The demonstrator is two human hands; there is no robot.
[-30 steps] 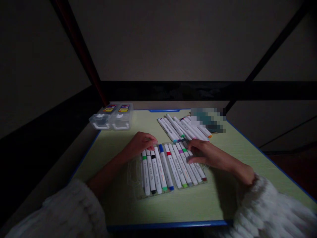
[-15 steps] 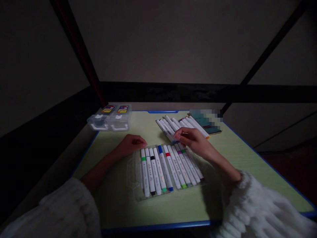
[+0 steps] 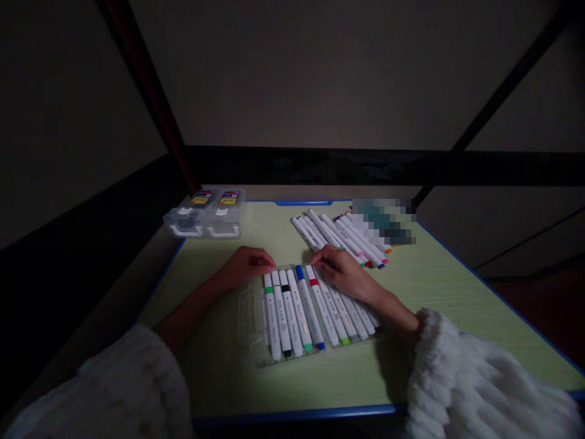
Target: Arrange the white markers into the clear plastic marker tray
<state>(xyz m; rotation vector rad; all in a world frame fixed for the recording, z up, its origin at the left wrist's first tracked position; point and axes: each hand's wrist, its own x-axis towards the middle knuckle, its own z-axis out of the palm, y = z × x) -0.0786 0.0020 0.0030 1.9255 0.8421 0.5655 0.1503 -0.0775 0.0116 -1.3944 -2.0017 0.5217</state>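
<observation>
A clear plastic marker case (image 3: 259,356) lies open-faced on the table, with several white markers (image 3: 287,317) side by side in it. Their bands and tips are green, black, blue, red and other colours. At the case's far left corner, my left hand (image 3: 247,266) is closed, thumb and fingertips pinched at its edge. My right hand (image 3: 342,271) arches over the upper right markers, fingers bent together. Its fingertips touch down at the far edge, close to the red-banded marker (image 3: 321,305); whatever they pinch there is hidden.
Loose white markers (image 3: 329,228) lie in a pile behind my right hand. Two clear boxes with white handles (image 3: 223,222) stand at the back left. A blurred-out flat greenish item (image 3: 386,222) lies at the back right. Blue trim (image 3: 301,414) edges the table.
My right hand has come down and left, from above the loose markers to the case's far edge. More of the loose pile shows now. My left hand stays at the corner.
</observation>
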